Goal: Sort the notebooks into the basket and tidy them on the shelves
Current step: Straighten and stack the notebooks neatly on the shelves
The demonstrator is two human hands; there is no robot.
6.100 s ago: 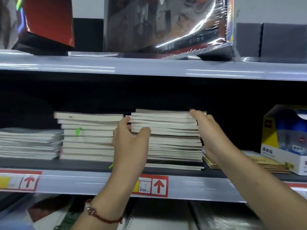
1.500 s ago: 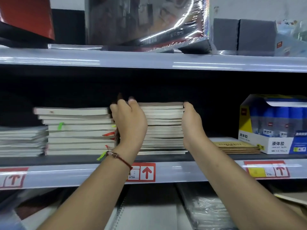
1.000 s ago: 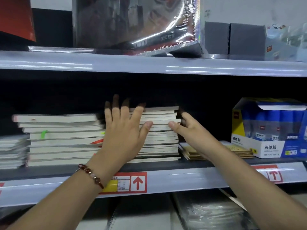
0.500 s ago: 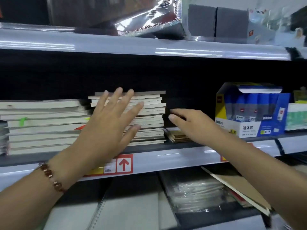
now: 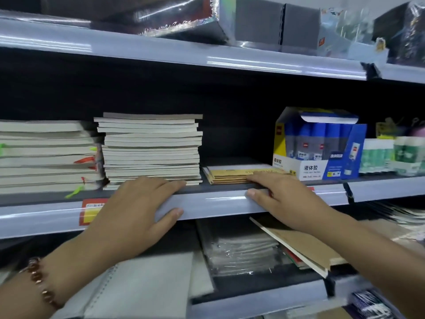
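Note:
A tall stack of pale notebooks [image 5: 151, 146] stands on the middle shelf [image 5: 218, 203]. A second stack with coloured ribbon markers [image 5: 46, 155] sits to its left. A low pile of thin yellow-brown notebooks [image 5: 232, 174] lies to the right of the tall stack. My left hand [image 5: 135, 212] rests flat on the shelf's front edge below the tall stack, fingers straight. My right hand [image 5: 278, 196] lies with its fingers on the low yellow pile and its thumb on the shelf rail. No basket is in view.
A blue and yellow box of liquid glue [image 5: 319, 146] stands right of the low pile, with green-white packs [image 5: 391, 155] beyond it. Shrink-wrapped boxes [image 5: 184, 17] sit on the top shelf. The lower shelf holds a spiral notebook [image 5: 142, 284], wrapped packs [image 5: 241, 252] and a tilted brown notebook [image 5: 296, 247].
Both hands have come off the tall stack and dropped down. The left now lies on the shelf edge, the right on the low yellow pile. The view shifted to the right.

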